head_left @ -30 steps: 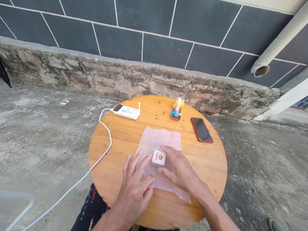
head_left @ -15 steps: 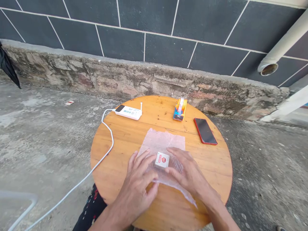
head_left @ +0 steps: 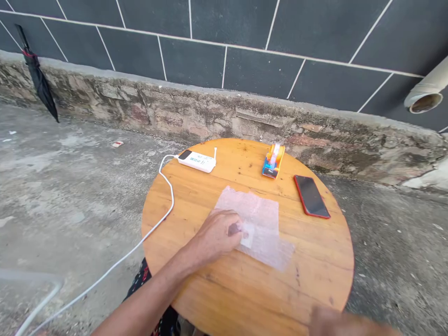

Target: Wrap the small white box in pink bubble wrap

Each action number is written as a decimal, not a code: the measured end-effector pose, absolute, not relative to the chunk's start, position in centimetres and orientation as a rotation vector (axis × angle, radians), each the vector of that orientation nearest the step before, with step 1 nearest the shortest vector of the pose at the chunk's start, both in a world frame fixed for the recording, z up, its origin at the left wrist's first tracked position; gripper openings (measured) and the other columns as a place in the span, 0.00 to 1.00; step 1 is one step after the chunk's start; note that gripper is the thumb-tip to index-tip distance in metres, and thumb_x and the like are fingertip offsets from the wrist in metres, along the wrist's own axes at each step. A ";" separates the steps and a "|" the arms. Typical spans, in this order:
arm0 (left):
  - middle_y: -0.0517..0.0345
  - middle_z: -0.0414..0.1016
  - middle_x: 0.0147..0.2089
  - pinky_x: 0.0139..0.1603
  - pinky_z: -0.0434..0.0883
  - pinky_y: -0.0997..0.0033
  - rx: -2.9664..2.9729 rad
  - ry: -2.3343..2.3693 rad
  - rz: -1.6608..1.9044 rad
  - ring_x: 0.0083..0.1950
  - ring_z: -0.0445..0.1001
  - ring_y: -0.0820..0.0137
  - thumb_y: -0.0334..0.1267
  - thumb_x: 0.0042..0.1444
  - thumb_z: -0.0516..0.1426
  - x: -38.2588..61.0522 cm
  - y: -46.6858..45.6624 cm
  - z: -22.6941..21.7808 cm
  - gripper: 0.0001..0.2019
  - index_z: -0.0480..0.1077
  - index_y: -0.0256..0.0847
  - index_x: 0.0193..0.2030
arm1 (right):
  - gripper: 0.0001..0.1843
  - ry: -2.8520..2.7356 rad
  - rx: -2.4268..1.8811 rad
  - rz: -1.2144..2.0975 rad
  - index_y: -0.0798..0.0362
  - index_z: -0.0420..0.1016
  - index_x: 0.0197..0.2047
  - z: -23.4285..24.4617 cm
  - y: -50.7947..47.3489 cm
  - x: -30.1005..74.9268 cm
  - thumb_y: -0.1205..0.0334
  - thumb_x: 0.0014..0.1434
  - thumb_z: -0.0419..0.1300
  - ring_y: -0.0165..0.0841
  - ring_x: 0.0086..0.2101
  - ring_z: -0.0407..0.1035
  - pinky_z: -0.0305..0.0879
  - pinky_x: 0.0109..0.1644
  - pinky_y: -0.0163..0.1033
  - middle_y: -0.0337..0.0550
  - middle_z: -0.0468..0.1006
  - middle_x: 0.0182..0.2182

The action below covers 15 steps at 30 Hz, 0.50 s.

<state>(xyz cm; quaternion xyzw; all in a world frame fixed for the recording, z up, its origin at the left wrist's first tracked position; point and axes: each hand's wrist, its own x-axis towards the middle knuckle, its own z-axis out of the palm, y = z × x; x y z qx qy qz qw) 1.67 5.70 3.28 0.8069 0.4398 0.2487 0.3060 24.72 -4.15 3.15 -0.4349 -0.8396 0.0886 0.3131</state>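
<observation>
On the round wooden table (head_left: pixel 196 284) lies a pinkish, see-through sheet of bubble wrap (head_left: pixel 262 210). A flap of it is folded over a small white box (head_left: pixel 248 237), whose outline shows faintly through. My left hand (head_left: pixel 224 231) is closed, with thumb and fingers pinching the wrap at the left side of the box. Low at the right table edge is my right hand (head_left: pixel 336 322), smeared by motion and partly out of frame, apart from the wrap; its fingers cannot be made out.
Toward the back stand an orange and blue tape dispenser (head_left: pixel 273 161) and a white power strip (head_left: pixel 198 161) whose white cord (head_left: pixel 154 233) runs down left. A red-edged phone (head_left: pixel 311 196) lies at the right. A black umbrella (head_left: pixel 40 79) leans against the wall.
The wrap's near part has been folded over the box, which showed uncovered before. My left hand has closed at the box; my right hand has pulled away down and right. The view has shifted left.
</observation>
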 end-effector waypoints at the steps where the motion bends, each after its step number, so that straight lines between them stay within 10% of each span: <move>1: 0.59 0.77 0.38 0.46 0.65 0.69 2.125 1.163 0.661 0.42 0.73 0.67 0.34 0.53 0.57 1.7 5.8 3.2 0.03 0.73 0.41 0.32 | 0.11 -2.201 -1.185 0.216 0.42 0.71 0.49 4.0 -4.3 24.0 0.61 0.64 0.56 0.35 0.44 0.70 0.70 0.45 0.41 0.42 0.74 0.47; 15: 0.62 0.72 0.31 0.38 0.61 0.73 2.046 1.164 0.713 0.37 0.69 0.70 0.32 0.48 0.57 1.2 4.9 2.2 0.01 0.70 0.40 0.28 | 0.14 -2.297 -1.429 -0.012 0.53 0.70 0.50 1.1 -2.2 18.7 0.70 0.60 0.55 0.40 0.40 0.66 0.62 0.42 0.46 0.47 0.73 0.47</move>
